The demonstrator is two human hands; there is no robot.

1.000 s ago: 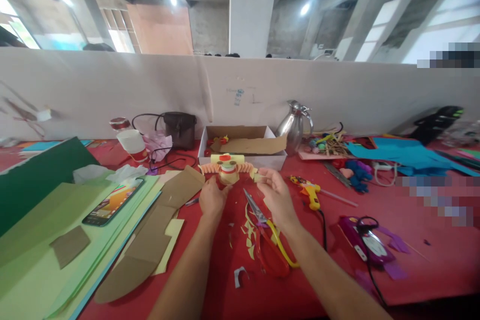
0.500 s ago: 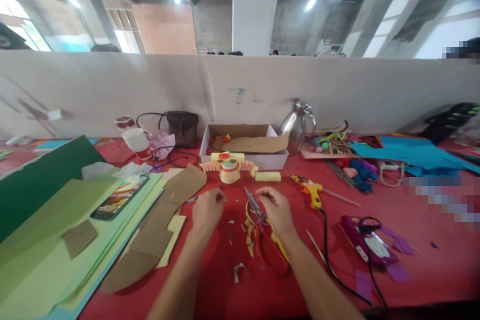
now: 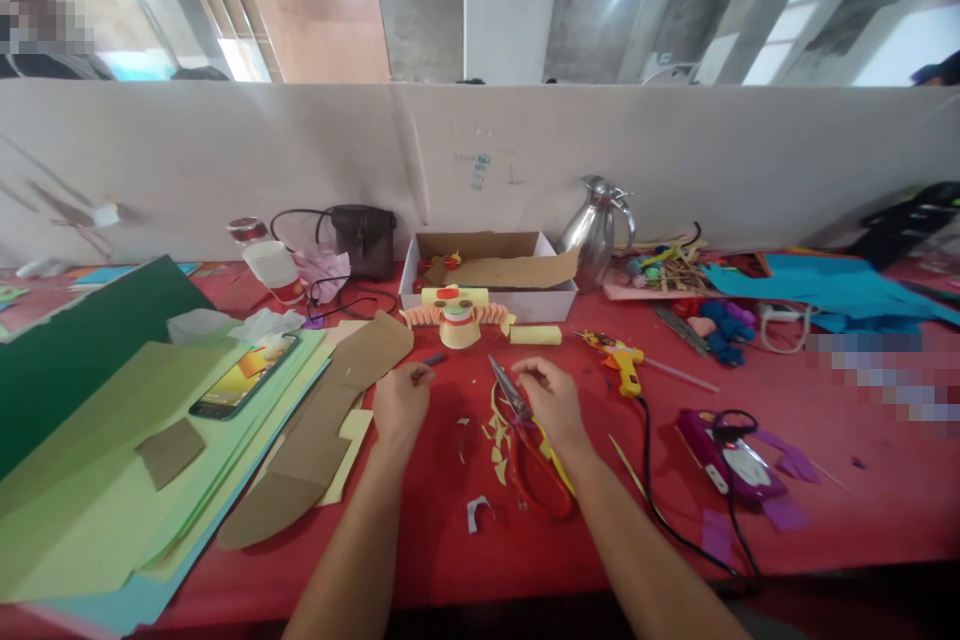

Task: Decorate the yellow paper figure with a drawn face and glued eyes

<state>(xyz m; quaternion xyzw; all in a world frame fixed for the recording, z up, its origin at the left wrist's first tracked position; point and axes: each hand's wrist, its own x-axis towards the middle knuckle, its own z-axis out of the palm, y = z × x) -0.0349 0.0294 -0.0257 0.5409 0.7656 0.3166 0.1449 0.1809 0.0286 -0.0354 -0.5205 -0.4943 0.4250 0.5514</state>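
Note:
My left hand (image 3: 401, 405) rests on the red table with its fingers curled in a pinch; what they hold is too small to name. A small dark pen-like thing (image 3: 433, 358) lies just beyond its fingertips. My right hand (image 3: 553, 402) is also curled, fingertips pressed together, right beside the blades of the scissors (image 3: 534, 455) with red and yellow handles, which lie on the table. Yellow paper scraps (image 3: 495, 445) are scattered between my hands. Beyond them stands a paper craft figure (image 3: 456, 320) with orange pleated arms, and a yellow paper roll (image 3: 535, 334) lies to its right.
A white box (image 3: 487, 302) and a steel jug (image 3: 596, 232) stand at the back. A yellow glue gun (image 3: 621, 365) and a purple device (image 3: 731, 465) with cables lie right. A phone (image 3: 244, 375) lies on green sheets (image 3: 90, 480) left, beside brown cardboard (image 3: 322, 440).
Both hands let go of the paper craft figure and drew back toward me onto the table. The figure now stands alone by the box, with the yellow roll beside it.

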